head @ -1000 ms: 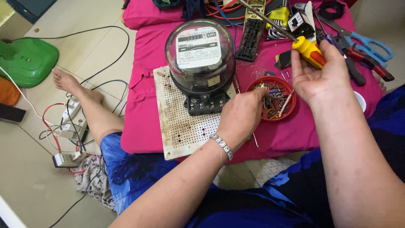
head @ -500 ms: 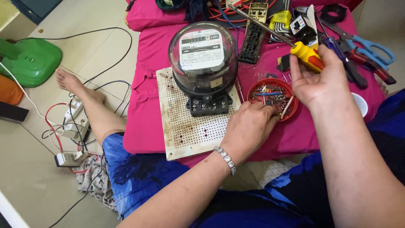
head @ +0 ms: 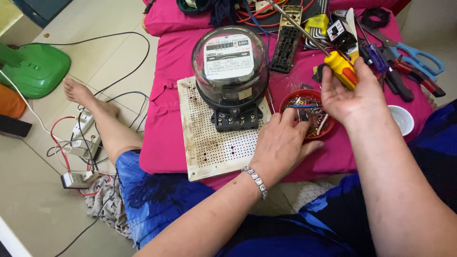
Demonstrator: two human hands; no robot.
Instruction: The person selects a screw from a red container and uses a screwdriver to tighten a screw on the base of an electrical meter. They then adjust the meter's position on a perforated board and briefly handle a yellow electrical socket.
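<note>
Red lid (head: 328, 129): left hand (head: 281, 143) entered.

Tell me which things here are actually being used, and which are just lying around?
In use: left hand picking in the red dish of small parts; right hand holding the yellow-handled screwdriver; electricity meter on its perforated board.

Lying about: blue-handled scissors, white cup, green fan base, power strips.

Your left hand (head: 281, 143) picks in the red dish (head: 308, 114) of screws; your right hand (head: 354, 93) grips a yellow-handled screwdriver (head: 340, 66).
</note>
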